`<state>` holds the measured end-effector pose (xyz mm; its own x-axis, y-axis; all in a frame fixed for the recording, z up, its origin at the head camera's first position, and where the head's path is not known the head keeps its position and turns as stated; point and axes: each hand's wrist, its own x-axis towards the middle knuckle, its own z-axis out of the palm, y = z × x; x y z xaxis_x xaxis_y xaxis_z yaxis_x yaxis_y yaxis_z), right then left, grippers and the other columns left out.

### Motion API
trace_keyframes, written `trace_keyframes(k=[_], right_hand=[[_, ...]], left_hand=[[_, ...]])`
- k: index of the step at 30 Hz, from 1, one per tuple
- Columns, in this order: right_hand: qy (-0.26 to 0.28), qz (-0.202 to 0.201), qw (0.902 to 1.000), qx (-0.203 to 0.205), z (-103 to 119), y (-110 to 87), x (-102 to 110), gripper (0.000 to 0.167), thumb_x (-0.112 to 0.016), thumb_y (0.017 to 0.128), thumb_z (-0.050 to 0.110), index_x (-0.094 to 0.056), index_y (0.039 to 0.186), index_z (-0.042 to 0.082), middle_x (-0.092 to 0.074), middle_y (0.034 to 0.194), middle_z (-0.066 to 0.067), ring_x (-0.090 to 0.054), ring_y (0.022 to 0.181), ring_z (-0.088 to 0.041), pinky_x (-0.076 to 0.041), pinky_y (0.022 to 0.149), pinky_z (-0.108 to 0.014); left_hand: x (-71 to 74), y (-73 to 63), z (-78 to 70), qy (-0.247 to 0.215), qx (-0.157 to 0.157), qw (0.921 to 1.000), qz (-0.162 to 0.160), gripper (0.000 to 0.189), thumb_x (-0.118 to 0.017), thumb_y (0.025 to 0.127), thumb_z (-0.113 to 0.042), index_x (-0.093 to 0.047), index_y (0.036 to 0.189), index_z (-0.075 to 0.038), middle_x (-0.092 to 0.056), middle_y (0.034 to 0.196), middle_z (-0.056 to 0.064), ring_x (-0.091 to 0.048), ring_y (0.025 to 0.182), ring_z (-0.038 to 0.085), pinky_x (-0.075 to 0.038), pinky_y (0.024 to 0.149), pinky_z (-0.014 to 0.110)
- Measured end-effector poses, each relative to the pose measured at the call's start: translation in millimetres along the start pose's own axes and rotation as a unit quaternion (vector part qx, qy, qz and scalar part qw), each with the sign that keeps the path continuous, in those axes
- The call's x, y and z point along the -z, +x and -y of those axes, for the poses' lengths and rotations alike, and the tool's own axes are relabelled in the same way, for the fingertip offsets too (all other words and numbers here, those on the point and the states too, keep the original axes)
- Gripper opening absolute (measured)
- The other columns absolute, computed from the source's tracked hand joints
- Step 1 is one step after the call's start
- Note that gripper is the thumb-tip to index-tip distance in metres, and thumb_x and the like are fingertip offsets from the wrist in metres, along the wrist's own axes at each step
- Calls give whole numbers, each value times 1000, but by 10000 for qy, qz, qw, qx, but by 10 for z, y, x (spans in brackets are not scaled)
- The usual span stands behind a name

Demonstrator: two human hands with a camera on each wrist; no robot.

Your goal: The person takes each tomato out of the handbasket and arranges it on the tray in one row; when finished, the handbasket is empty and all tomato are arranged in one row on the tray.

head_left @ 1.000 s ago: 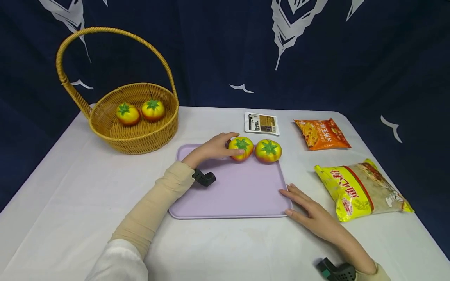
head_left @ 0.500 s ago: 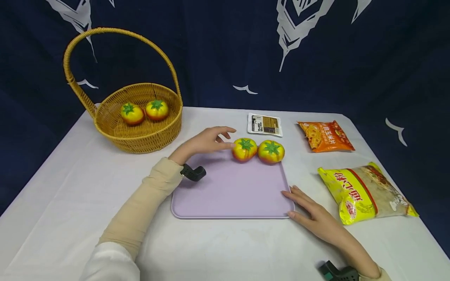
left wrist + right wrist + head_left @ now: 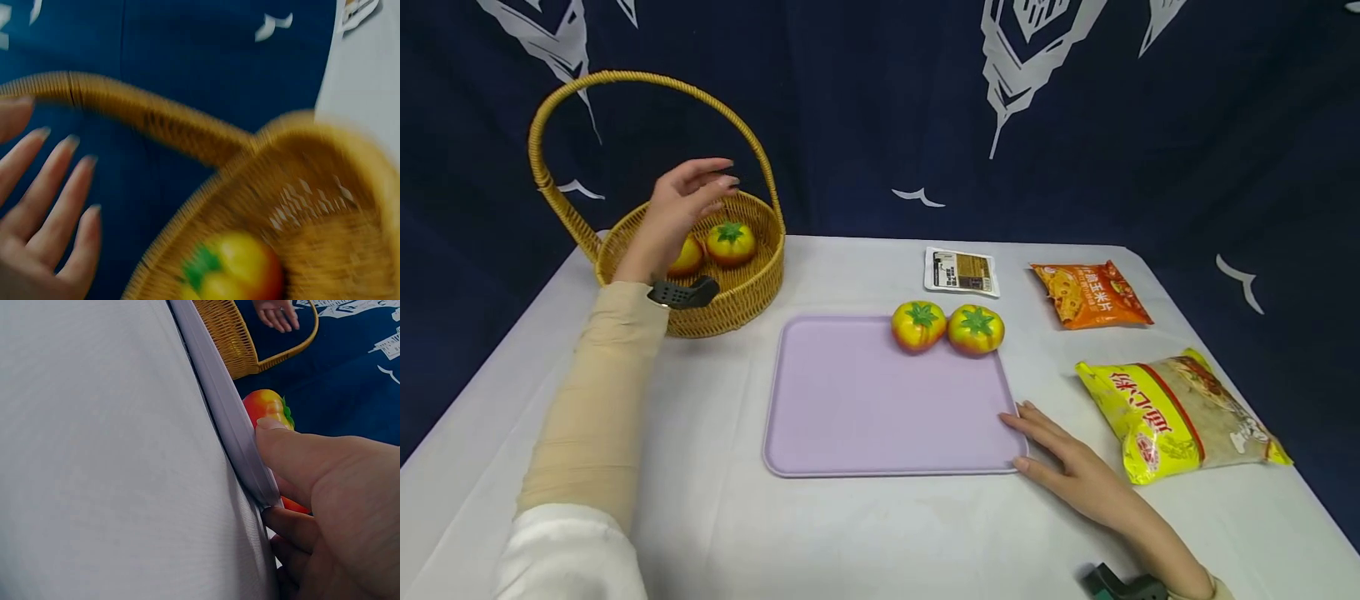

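My left hand (image 3: 681, 208) hovers over the wicker basket (image 3: 730, 312), inside its arched handle, with fingers extended and nothing held. In the left wrist view its fingers (image 3: 56, 212) are spread apart, near the handle. Two yellow-red persimmon-like fruits lie in the basket; one fruit (image 3: 731, 243) shows fully, the other (image 3: 687, 257) is partly behind my wrist. My right hand (image 3: 1078, 471) rests at the near right corner of the lilac tray (image 3: 850, 400), thumb and fingertips touching its rim. On the tray's far right corner sit a fruit (image 3: 918, 326) and its neighbour (image 3: 976, 330).
Behind the tray lies a small white-and-brown packet (image 3: 961, 272). To the right are an orange snack bag (image 3: 1092, 294) and a larger yellow pasta bag (image 3: 1180, 417), close to my right hand. A dark blue patterned cloth (image 3: 850, 117) hangs behind the white table (image 3: 880, 533).
My left hand has let go of the left fruit on the tray and moved left and up to above the basket. Both tray fruits stayed put. My right hand keeps its place.
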<state>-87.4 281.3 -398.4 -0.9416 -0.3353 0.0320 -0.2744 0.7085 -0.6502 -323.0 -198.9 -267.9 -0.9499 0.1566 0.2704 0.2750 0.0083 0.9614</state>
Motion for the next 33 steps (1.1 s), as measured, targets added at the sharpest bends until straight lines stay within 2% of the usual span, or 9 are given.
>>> trace_keyframes(k=[2,4,8,12,15,21,26,30,33], right_hand=[[8,-12,10000,-1,-1,-5,-3,48,-60,93,28,-47,138,22,-29,147,-18,-24,133,-39,-25,97,-64],[-4,-10,10000,3,-4,-10,-10,48,-60,92,29,-47,138,22,-30,147,-17,-24,133,-39,-25,96,-64],[-28,-5,10000,34,-11,-19,-21,48,-61,92,29,-48,138,23,-30,147,-17,-25,133,-39,-25,96,-64],[-60,-52,10000,58,-17,-15,-18,49,-62,92,28,-48,138,23,-31,147,-17,-25,133,-39,-25,96,-64],[-54,-58,10000,46,-19,-9,-10,49,-61,92,28,-47,138,23,-30,147,-17,-24,133,-39,-25,96,-64],[-32,-38,10000,35,-22,-12,-8,49,-61,92,29,-47,138,23,-30,147,-16,-24,133,-38,-25,96,-64],[-23,-30,10000,21,-21,-14,-7,49,-61,92,28,-47,138,24,-29,147,-17,-24,133,-39,-25,96,-65],[-16,-27,10000,26,-19,-10,0,49,-61,92,28,-47,138,23,-29,147,-17,-24,133,-39,-25,96,-64],[-19,-11,10000,25,-18,-3,2,49,-61,92,28,-47,138,22,-29,147,-17,-24,133,-39,-25,97,-64]], left_hand=[[110,6,109,-367,237,9974,-567,39,-62,92,-16,-54,129,-8,-55,121,8,-49,112,18,-35,99,31],[175,10,210,-359,542,9937,-914,43,-61,92,-18,-51,132,-9,-51,128,8,-45,117,16,-30,104,33],[228,23,350,327,1007,9907,-858,50,-56,95,-23,-41,141,-8,-40,141,11,-38,124,16,-23,107,36],[242,64,412,1097,1224,9853,-463,54,-53,96,-26,-36,143,-5,-37,143,12,-36,127,19,-24,107,37],[253,98,439,1621,1383,9770,69,57,-53,97,-25,-32,145,-4,-33,145,14,-30,131,25,-24,107,37],[270,92,473,2436,1545,9492,1256,65,-60,93,-20,-26,147,-4,-26,146,20,-26,127,36,-23,105,47],[264,73,492,2523,1915,9310,1813,68,-59,93,-25,-23,147,-6,-25,141,23,-29,120,38,-27,102,51],[260,63,501,2519,2217,9202,2015,72,-58,93,-32,-19,148,-8,-24,140,23,-29,121,39,-29,101,52],[259,50,493,2431,2204,9242,1953,73,-58,93,-33,-18,149,-8,-25,141,23,-30,121,39,-31,101,52]])
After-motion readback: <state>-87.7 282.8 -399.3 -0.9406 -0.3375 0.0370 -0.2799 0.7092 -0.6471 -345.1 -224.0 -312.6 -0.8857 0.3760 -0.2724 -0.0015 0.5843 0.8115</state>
